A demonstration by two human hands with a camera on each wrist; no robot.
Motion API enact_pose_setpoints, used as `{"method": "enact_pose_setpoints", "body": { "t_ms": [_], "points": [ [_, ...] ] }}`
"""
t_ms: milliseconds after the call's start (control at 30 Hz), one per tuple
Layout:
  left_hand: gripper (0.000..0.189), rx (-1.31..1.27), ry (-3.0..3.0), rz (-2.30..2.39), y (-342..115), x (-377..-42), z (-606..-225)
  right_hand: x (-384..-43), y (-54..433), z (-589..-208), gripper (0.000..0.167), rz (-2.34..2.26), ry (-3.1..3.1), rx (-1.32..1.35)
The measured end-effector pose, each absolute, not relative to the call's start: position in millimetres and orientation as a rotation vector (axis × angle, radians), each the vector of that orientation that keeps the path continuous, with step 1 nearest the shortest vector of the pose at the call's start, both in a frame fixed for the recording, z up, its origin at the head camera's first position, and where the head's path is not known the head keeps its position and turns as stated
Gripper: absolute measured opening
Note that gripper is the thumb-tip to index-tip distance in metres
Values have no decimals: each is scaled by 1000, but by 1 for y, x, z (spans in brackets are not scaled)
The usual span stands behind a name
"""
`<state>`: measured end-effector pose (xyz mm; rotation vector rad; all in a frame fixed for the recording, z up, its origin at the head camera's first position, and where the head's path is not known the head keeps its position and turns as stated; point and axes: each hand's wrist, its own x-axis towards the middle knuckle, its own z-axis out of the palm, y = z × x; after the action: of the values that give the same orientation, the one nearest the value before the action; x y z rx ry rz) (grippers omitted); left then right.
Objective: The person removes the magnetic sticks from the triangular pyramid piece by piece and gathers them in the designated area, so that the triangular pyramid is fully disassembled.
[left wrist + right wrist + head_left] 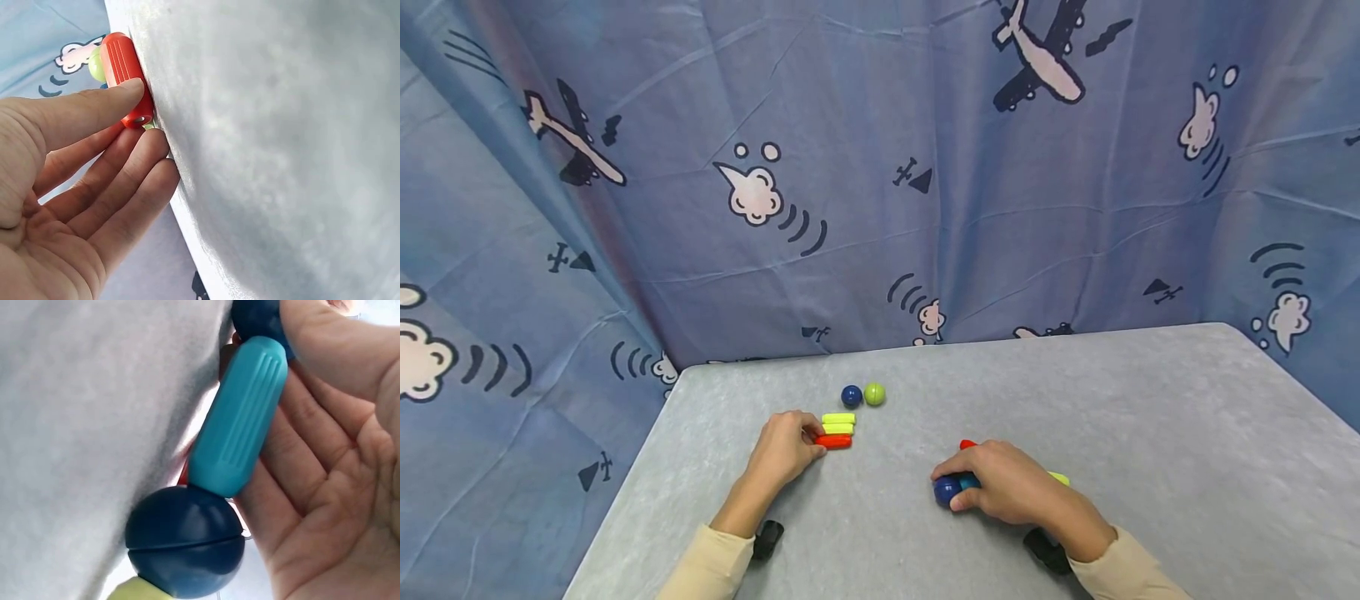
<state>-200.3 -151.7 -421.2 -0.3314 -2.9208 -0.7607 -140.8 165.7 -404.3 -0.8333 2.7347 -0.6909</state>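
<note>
Red and grooved, a short rod (835, 442) is pinched between the thumb and forefinger of my left hand (785, 447), towards the left edge of the grey worktop (1150, 400); two fluorescent yellow rods (838, 419) lie side by side just beyond it; nearer the far edge, a navy ball (852, 396) and a lime ball (875, 394) sit next to each other. My right hand (1007, 482), well apart from the left one and farther from the worktop's left edge, grips a dark blue ball (947, 491) between thumb and fingers; a ribbed teal rod (237, 419) joins it to a second dark blue ball (185, 541), with a yellow-green piece (140, 590) touching that one's other side.
</note>
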Motion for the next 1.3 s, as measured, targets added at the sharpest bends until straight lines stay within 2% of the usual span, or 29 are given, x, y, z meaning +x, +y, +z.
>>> {"method": "enact_pose_setpoints", "body": {
  "t_ms": [467,667,967,1133,1300],
  "points": [
    [20,-336,-2908,-762,-152,-199,-420,-141,165,-403,35,-690,2717,-810],
    [19,-311,-2860,-692,-147,-181,-409,-142,161,-404,37,-674,2717,-834],
    [18,-614,-2937,-761,-104,-141,-399,-135,153,-403,42,-599,2792,-875],
    [18,-699,-3016,-847,-79,-132,-400,-134,152,-401,44,-606,2795,-861],
    [26,-717,-3011,-866,-62,-130,-403,-129,163,-396,42,-654,2853,-883]
  ]
}}
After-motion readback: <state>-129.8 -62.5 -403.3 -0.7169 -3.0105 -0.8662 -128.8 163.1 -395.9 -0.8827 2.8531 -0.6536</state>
